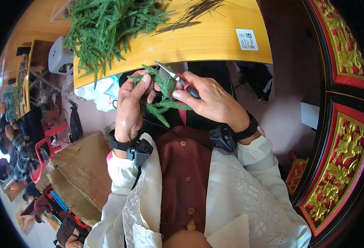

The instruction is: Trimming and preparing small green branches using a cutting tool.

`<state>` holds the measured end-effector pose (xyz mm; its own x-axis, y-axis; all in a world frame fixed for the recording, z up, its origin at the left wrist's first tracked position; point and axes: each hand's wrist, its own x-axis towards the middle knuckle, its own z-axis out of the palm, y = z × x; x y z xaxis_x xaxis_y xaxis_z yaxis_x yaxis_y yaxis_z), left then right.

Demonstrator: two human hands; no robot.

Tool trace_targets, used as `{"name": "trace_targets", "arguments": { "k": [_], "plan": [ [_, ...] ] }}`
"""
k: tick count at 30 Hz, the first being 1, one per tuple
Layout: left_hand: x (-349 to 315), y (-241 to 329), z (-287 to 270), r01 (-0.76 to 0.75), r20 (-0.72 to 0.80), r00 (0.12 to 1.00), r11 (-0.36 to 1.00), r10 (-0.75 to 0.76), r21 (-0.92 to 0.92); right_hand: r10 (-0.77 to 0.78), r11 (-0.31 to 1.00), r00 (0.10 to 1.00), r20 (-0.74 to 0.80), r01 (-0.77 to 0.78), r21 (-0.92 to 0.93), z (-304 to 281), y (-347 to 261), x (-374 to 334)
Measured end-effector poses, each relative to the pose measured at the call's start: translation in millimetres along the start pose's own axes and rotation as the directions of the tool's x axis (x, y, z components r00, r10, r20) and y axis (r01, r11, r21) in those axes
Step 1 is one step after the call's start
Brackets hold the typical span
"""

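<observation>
Just off the near edge of the yellow table [215, 43], both hands are raised over my lap. My left hand [131, 99] pinches an artificial green sprig [164, 108], whose needled branches spread between my hands; something brown shows by the fingers. My right hand [215, 97] is closed round pliers [174, 75] with red and black handles. Their long metal jaws point up and left, past the sprig's top. Whether the right fingers also touch the sprig is hard to tell. Black devices are strapped at both wrists.
A heap of green sprigs [107, 33] covers the table's left part. Thin brown wires [196, 14] lie at its back, and a white label [247, 39] sits at right. A large cardboard box [82, 173] stands to my left. Other people sit at far left; carved red-gold panels [335, 165] rise at right.
</observation>
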<state>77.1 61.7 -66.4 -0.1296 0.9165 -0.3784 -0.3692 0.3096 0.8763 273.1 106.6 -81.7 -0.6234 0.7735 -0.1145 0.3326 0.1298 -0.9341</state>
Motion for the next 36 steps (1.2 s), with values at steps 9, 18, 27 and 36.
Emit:
{"name": "trace_targets", "arguments": {
  "k": [9,18,27,36],
  "plan": [
    [3.6,-0.5,6.0,0.000,0.034,0.999,0.999,0.001,-0.050,-0.040,0.994,0.999,-0.012,0.038,-0.103,-1.8,7.4,-0.9],
    [4.5,-6.5,12.4,0.015,0.048,0.999,1.000,-0.015,-0.005,-0.061,0.981,0.998,0.001,0.060,-0.182,-7.1,12.3,-5.8],
    [3.1,-1.4,6.8,0.044,0.109,0.993,0.997,-0.037,-0.069,-0.088,0.981,0.992,-0.085,0.071,-0.182,-1.9,7.7,-9.4],
    [2.7,-1.5,14.0,0.050,0.008,0.999,0.996,-0.050,-0.072,-0.009,0.997,1.000,-0.013,0.008,-0.079,-11.2,9.8,-9.6]
  ]
}}
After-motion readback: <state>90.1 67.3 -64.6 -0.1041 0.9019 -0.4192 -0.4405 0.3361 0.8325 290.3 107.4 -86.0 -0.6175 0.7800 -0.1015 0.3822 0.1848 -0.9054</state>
